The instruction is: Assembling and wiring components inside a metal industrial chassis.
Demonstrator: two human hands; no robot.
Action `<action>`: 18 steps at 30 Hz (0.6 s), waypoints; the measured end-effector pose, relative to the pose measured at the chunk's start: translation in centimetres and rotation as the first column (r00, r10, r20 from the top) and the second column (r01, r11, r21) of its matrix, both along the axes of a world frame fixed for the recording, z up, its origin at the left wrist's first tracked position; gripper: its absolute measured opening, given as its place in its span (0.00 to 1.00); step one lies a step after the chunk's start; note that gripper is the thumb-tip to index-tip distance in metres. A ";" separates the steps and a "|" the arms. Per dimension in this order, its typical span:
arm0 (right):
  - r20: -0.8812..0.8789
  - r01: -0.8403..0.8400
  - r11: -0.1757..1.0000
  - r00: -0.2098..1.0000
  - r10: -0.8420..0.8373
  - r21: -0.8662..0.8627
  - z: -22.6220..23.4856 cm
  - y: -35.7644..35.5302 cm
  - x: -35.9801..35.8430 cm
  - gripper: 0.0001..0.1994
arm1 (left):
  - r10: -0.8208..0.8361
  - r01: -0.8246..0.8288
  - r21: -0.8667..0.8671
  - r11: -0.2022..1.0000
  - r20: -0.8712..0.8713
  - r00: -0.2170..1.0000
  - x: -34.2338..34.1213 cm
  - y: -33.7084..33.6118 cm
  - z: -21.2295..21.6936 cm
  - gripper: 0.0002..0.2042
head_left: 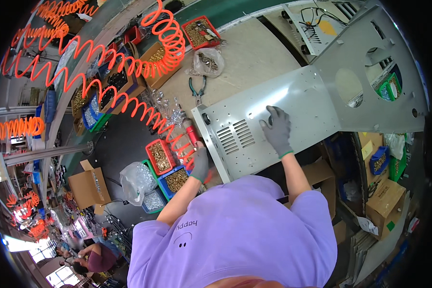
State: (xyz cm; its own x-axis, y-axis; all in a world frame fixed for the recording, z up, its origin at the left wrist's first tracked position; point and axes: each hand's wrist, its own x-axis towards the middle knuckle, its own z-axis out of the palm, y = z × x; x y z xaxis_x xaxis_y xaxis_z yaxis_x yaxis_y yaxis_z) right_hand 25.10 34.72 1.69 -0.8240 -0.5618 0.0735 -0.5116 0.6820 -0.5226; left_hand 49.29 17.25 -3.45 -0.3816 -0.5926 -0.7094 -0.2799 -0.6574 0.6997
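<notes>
Sheet-metal panel [273, 113], grey and punched with vent slots, lies flat across the worktop [254, 53] in front of me. My right hand [277, 130], in a grey glove, rests spread flat on it near the slots. My left hand [199, 164] is wrapped around a red-handled screwdriver [192, 134] at the panel's left edge, its orange coiled hose [129, 101] trailing away. Red bins of brass screws [160, 156] sit just beside that hand.

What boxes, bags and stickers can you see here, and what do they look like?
Open brown cardboard box: on the floor at lower left, flaps up.
Closed brown cardboard box with a green sticker: lower right.
Clear plastic bag of small metal parts: on the bench, top centre.
Clear plastic bag of silvery parts: beside the bins, left of the left hand.
</notes>
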 end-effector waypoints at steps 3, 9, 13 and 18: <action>0.175 -0.011 0.945 0.983 -0.048 0.326 -0.2 1.8 -0.8 0.30 | -0.074 0.100 -0.202 0.974 0.136 0.988 1.4 0.0 0.9 0.21; 0.749 0.265 0.886 0.651 0.128 -0.381 -4.1 0.6 0.0 0.24 | -0.253 0.311 -0.565 0.764 0.181 0.950 0.4 -0.7 5.4 0.15; 0.742 0.524 0.628 0.010 0.671 -0.575 -3.0 -2.7 3.6 0.24 | -0.336 0.353 -0.919 0.177 0.281 0.899 -2.8 1.1 10.5 0.10; 0.643 0.491 0.558 0.006 0.766 -0.669 -0.1 -5.0 7.3 0.26 | -0.360 0.344 -0.939 -0.029 0.331 0.872 -4.6 3.2 12.3 0.14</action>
State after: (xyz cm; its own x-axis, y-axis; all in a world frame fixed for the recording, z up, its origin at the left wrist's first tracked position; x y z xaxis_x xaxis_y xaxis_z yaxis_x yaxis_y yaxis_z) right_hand 32.44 29.69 1.54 -0.3446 -0.9210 -0.1817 0.7871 -0.1780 -0.5905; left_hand 44.67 20.49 8.81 -0.7830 -0.5071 0.3601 -0.2274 0.7723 0.5932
